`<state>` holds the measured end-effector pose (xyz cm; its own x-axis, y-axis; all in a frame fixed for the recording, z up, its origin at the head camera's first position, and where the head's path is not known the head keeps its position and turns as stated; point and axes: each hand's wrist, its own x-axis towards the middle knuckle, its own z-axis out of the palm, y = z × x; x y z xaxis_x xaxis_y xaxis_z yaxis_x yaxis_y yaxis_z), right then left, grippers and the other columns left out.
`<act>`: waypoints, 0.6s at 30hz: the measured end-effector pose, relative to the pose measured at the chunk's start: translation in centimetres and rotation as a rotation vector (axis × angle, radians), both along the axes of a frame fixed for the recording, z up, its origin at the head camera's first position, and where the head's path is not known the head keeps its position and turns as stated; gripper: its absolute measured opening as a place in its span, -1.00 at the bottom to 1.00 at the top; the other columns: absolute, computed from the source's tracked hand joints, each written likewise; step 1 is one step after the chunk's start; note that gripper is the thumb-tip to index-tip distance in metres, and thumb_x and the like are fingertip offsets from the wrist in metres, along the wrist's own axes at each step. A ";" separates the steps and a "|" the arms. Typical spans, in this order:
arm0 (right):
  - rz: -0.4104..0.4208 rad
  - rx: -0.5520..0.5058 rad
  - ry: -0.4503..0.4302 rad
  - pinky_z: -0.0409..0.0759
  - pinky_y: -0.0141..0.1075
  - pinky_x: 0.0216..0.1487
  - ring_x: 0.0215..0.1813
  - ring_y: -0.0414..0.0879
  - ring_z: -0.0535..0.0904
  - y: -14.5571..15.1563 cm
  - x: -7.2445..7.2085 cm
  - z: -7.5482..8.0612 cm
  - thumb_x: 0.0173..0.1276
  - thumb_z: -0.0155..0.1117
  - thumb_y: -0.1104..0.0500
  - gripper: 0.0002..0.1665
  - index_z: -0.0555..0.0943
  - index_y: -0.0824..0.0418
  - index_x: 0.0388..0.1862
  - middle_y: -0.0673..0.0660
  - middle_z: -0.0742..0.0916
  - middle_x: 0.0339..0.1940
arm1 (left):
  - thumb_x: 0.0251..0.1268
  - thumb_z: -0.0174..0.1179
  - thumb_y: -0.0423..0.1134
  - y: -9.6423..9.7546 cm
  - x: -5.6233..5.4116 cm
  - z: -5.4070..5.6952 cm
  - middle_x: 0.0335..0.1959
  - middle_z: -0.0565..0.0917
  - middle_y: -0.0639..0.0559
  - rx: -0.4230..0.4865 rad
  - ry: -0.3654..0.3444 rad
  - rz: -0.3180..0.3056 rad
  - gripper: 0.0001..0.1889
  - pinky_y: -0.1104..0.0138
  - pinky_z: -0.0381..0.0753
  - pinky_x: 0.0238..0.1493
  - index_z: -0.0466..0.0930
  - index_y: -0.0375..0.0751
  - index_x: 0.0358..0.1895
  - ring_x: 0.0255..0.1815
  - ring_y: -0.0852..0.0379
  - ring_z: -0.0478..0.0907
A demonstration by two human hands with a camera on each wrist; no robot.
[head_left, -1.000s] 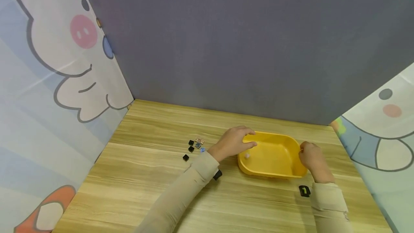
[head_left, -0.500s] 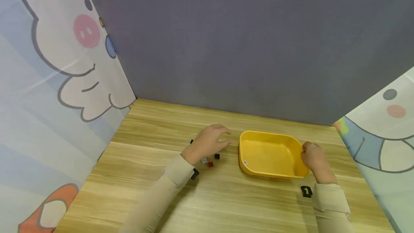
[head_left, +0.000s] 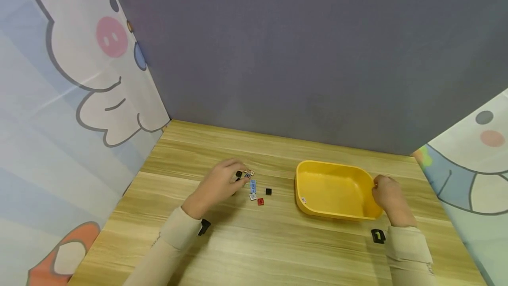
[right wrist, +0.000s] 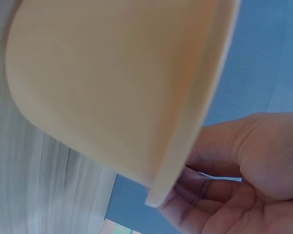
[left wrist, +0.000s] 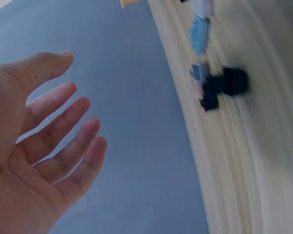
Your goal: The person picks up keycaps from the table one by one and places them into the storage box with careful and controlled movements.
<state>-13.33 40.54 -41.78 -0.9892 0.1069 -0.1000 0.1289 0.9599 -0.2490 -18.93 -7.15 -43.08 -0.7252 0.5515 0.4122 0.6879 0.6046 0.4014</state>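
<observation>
My right hand (head_left: 389, 193) pinches the right end rim of a yellow plastic tub (head_left: 333, 193); in the right wrist view the thumb and fingers (right wrist: 190, 207) close on that rim (right wrist: 185, 131). A small printed white piece (head_left: 303, 200) lies inside the tub at its left end. My left hand (head_left: 216, 184) hovers by a cluster of small block-like pieces, thumb and fingers apart and nothing between them. Around its fingertips are black pieces (head_left: 239, 174), a tan printed strip (head_left: 249, 172) and a dark blue square (head_left: 248, 175). The left wrist view shows the palm and loosely bent fingers (left wrist: 78, 146).
Right of the cluster lie a light blue strip (head_left: 253, 186), a white square (head_left: 252, 197), a red square (head_left: 260, 201) and a black square (head_left: 268, 192). A grey panel (head_left: 278, 56) stands behind the wood-grain table (head_left: 278, 250); cartoon-printed cloths (head_left: 51, 144) hang at both sides.
My left hand has moved left from above the tub to the cluster. The small white piece, earlier below its fingers, lies in the tub. My right hand stays on the rim.
</observation>
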 end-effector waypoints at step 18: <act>-0.012 0.008 -0.009 0.52 0.27 -0.01 -0.02 0.55 0.49 0.0 0.0 0.0 0.30 0.05 0.46 -0.66 0.44 0.74 -0.03 0.67 0.56 -0.10 | 0.16 0.43 -0.35 -4.0 -0.2 -5.4 -0.02 0.68 -0.06 -0.080 -0.250 0.024 -0.69 0.06 0.57 0.15 0.70 -0.27 0.00 0.05 -0.07 0.60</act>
